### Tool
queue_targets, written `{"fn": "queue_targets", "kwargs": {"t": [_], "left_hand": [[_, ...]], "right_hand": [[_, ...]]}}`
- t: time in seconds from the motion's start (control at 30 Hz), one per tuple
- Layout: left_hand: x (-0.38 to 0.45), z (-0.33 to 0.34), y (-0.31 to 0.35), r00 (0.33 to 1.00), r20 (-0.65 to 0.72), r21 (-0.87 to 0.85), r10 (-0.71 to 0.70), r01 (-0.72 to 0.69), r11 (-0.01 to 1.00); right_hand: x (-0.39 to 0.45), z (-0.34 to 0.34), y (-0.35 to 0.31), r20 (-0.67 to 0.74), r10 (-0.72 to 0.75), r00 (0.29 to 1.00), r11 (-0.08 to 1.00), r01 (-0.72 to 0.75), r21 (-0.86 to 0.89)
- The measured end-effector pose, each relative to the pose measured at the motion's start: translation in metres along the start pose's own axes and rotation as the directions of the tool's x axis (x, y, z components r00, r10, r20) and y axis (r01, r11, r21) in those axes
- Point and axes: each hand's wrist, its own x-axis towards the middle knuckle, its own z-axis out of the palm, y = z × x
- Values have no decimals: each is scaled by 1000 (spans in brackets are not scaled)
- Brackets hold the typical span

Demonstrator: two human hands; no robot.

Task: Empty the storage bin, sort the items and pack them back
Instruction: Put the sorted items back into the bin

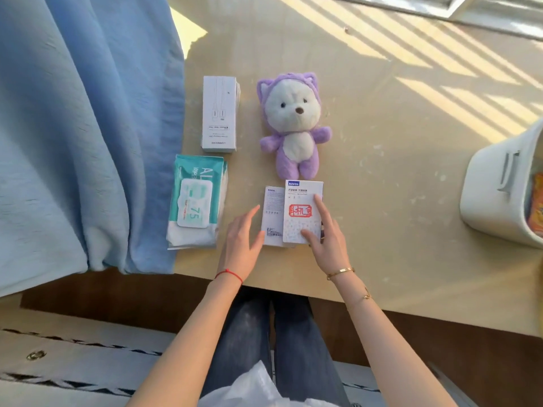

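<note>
A white box with a red stamp mark (301, 212) lies on the table, partly overlapping a second white box (272, 215) to its left. My right hand (326, 236) rests on the stamped box, thumb at its near edge and index finger along its right side. My left hand (242, 240) is open, fingers apart, touching the left edge of the second box. Beyond them lies a purple and white plush toy (293, 124). A long white cable box (219, 113) and a green wipes pack (197, 201) lie at the left. The white storage bin (496, 189) stands at the right edge.
A blue cloth (82, 127) covers the table's left part. Something orange shows inside the bin (536, 210). The table's near edge (293, 289) runs just below my wrists. Sunlight stripes fall across the far right of the table.
</note>
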Motion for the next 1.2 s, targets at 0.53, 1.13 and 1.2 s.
{"fn": "queue_targets", "kwargs": {"t": [0.53, 1.13, 1.2], "left_hand": [[14, 47, 19, 992, -51, 9, -114, 114, 993], [-40, -72, 104, 989, 78, -353, 124, -89, 931], [-48, -81, 122, 985, 93, -380, 147, -101, 919]], "right_hand": [[-20, -34, 20, -166, 96, 981, 994, -87, 61], [-109, -108, -57, -242, 149, 959, 917, -43, 395], [-125, -122, -64, -252, 150, 956, 909, -33, 415]]}}
